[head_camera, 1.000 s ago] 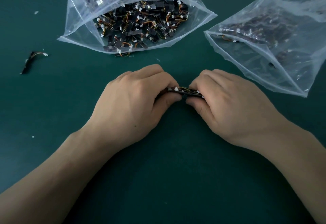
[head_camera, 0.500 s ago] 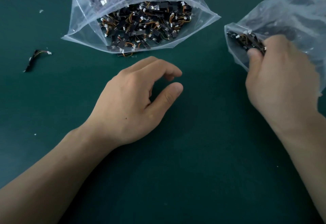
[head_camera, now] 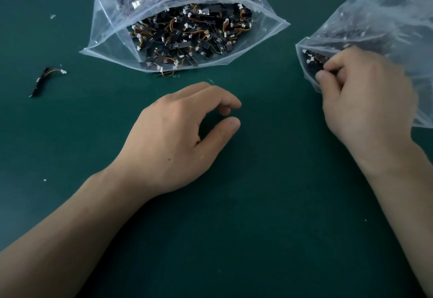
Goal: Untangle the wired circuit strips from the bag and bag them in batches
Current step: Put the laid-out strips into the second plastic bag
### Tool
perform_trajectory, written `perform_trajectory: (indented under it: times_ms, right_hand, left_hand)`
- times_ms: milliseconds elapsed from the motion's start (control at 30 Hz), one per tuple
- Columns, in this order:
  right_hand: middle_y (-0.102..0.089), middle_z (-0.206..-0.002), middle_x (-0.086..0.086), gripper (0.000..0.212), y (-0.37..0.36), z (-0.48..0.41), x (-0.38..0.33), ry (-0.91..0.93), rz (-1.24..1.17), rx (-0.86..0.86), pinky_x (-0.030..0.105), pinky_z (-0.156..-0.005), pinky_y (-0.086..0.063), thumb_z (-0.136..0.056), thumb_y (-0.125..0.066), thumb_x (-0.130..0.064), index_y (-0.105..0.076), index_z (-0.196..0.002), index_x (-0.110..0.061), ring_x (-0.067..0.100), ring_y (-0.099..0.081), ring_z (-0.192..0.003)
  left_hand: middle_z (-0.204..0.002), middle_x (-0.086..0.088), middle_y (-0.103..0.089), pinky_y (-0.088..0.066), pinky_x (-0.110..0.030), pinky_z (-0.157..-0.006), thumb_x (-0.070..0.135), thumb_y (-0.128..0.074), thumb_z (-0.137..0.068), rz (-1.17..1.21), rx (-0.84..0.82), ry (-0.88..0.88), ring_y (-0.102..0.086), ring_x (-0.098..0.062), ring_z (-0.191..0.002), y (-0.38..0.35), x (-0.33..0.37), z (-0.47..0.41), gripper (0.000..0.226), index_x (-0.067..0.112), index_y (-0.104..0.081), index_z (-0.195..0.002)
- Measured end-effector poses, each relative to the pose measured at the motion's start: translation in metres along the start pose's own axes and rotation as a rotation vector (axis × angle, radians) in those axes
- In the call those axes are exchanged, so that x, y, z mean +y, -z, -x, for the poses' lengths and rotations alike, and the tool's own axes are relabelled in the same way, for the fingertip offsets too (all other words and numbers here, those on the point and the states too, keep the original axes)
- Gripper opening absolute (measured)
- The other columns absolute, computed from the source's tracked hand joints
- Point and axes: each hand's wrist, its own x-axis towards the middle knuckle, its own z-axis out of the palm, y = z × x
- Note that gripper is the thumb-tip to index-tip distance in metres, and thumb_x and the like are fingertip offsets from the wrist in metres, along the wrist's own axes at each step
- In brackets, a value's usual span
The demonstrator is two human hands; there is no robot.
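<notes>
Nearest on the dark green bench (head_camera: 257,239), the left hand (head_camera: 182,138) rests palm-down at centre with its fingers loosely curled and thumb apart, holding nothing. Further out on the right, the right hand (head_camera: 360,100) has its thumb and fingers curled in a pinch on a bundle of strips (head_camera: 312,62), dark pieces with white connectors, right at the mouth of the batch bag (head_camera: 386,11). The view is blurred there, so I cannot tell how many strips are in the bundle or whether it is fully past the bag's lip. At far left, 1 loose strip (head_camera: 45,79) lies alone on the bench, well apart from both hands. At far centre the source bag (head_camera: 112,28) lies with its mouth open toward the person, holding a heap of tangled strips (head_camera: 187,37), a few poking out at the near edge. The step in hand looks like depositing a sorted batch, with much of the task left, judging by the full source bag. The next move calls for pushing the bundle deeper, letting go without snagging wires on the thin plastic, then reaching both hands to the source bag for fresh strips to separate.
</notes>
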Motion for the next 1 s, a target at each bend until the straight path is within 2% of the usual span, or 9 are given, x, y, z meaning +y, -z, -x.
perform_trajectory:
  times_ms: [167,333,433,500,600,733,800,900,1000]
  right_hand:
    - [-0.058,-0.134,0.009,0.033,-0.002,-0.001,0.004,0.071,-0.034,-0.012,0.049,-0.097,-0.049,-0.100,-0.064,-0.025,-0.064,-0.131,-0.013,0.036,-0.055,-0.124]
    - [-0.061,-0.121,0.008,0.022,-0.003,-0.001,0.002,0.068,-0.055,-0.026,0.038,-0.080,-0.045,-0.101,-0.060,-0.024,-0.068,-0.120,-0.018,0.034,-0.058,-0.111]
    - [-0.058,-0.132,0.013,0.032,-0.004,-0.002,0.004,0.074,-0.019,-0.067,0.048,-0.100,-0.045,-0.103,-0.053,-0.026,-0.064,-0.131,-0.015,0.038,-0.052,-0.124]
    - [-0.044,-0.154,0.013,0.048,-0.003,-0.001,0.002,0.055,0.000,-0.160,0.055,-0.120,-0.028,-0.107,-0.043,-0.038,-0.049,-0.149,-0.015,0.038,-0.038,-0.144]
    - [-0.017,-0.172,0.006,0.072,-0.004,0.002,-0.001,0.049,-0.022,-0.324,0.053,-0.127,-0.008,-0.106,-0.017,-0.062,-0.022,-0.165,-0.021,0.027,-0.015,-0.159]
    - [-0.029,-0.163,0.013,0.072,-0.004,0.005,-0.002,0.052,-0.018,-0.264,0.053,-0.125,-0.016,-0.106,-0.029,-0.061,-0.034,-0.159,-0.013,0.035,-0.024,-0.152]
    - [-0.048,-0.137,0.017,0.055,-0.004,0.005,-0.002,0.092,-0.030,-0.156,0.049,-0.113,-0.031,-0.103,-0.048,-0.051,-0.054,-0.135,-0.008,0.039,-0.040,-0.134]
    - [-0.056,-0.109,0.009,0.028,-0.004,0.004,-0.005,0.139,-0.095,-0.116,0.039,-0.090,-0.038,-0.101,-0.055,-0.039,-0.061,-0.105,-0.012,0.035,-0.052,-0.112]
    - [-0.054,-0.130,0.013,0.044,-0.005,0.003,-0.007,0.110,-0.078,-0.192,0.048,-0.107,-0.036,-0.101,-0.053,-0.046,-0.059,-0.126,-0.010,0.038,-0.046,-0.126]
  left_hand:
    - [-0.102,0.022,-0.062,-0.048,-0.033,-0.070,0.042,-0.059,-0.099,-0.014,-0.004,-0.007,-0.055,-0.009,-0.078,-0.001,0.001,0.000,0.023,0.032,-0.069,-0.117]
    - [-0.095,0.029,-0.055,-0.043,-0.030,-0.067,0.043,-0.059,-0.099,-0.026,-0.004,-0.016,-0.056,-0.012,-0.076,0.000,0.001,0.000,0.021,0.034,-0.069,-0.115]
    - [-0.097,0.028,-0.056,-0.046,-0.031,-0.068,0.042,-0.060,-0.099,-0.024,-0.003,-0.019,-0.056,-0.013,-0.075,0.000,0.000,-0.001,0.020,0.035,-0.070,-0.114]
    - [-0.097,0.027,-0.056,-0.048,-0.032,-0.069,0.041,-0.060,-0.099,-0.020,-0.004,-0.021,-0.057,-0.014,-0.075,-0.001,0.000,-0.001,0.019,0.035,-0.070,-0.114]
    - [-0.096,0.027,-0.055,-0.048,-0.033,-0.068,0.038,-0.061,-0.098,-0.016,-0.004,-0.027,-0.056,-0.013,-0.073,-0.001,0.000,-0.001,0.018,0.033,-0.071,-0.113]
    - [-0.098,0.022,-0.058,-0.048,-0.032,-0.068,0.035,-0.062,-0.097,-0.028,0.002,-0.030,-0.056,-0.012,-0.074,-0.002,0.001,0.000,0.017,0.032,-0.072,-0.111]
    - [-0.100,0.020,-0.060,-0.048,-0.032,-0.068,0.035,-0.062,-0.097,-0.027,0.003,-0.027,-0.056,-0.011,-0.074,-0.002,0.001,0.000,0.016,0.032,-0.072,-0.109]
    - [-0.101,0.019,-0.061,-0.049,-0.032,-0.068,0.034,-0.062,-0.097,-0.022,0.004,-0.026,-0.056,-0.010,-0.075,-0.002,0.002,0.000,0.016,0.032,-0.072,-0.108]
    - [-0.101,0.019,-0.062,-0.048,-0.031,-0.069,0.032,-0.062,-0.097,-0.024,0.003,-0.037,-0.054,-0.006,-0.074,-0.002,0.002,0.000,0.015,0.031,-0.073,-0.108]
